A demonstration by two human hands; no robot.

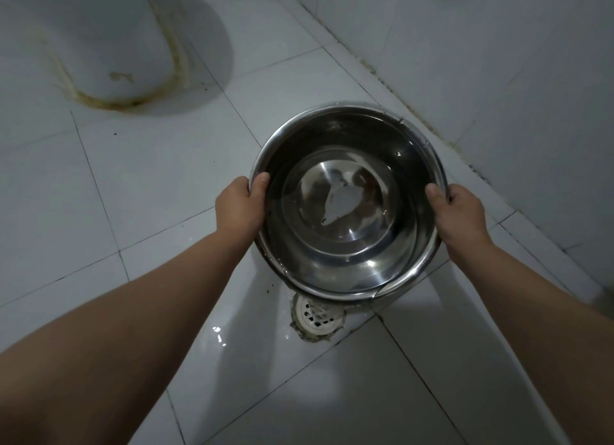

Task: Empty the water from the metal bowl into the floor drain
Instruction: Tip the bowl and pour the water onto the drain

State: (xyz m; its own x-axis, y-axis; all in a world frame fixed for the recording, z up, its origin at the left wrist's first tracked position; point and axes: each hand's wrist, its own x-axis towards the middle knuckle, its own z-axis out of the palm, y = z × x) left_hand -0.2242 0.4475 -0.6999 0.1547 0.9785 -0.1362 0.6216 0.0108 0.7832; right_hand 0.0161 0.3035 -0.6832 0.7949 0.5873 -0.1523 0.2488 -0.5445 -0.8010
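Note:
A round metal bowl (345, 138) with clear water in it hangs over the white tiled floor, roughly level. My left hand (237, 208) grips its left rim, thumb inside the bowl. My right hand (460, 217) grips the right rim the same way. The floor drain (319, 318), a white round grate with a grimy edge, lies just below the bowl's near rim and is partly hidden by it.
A white toilet base (99, 45) with a stained seam stands at the upper left. A white tiled wall (498, 62) runs along the right, close to the bowl. A small wet patch (217, 335) glints on the tile left of the drain.

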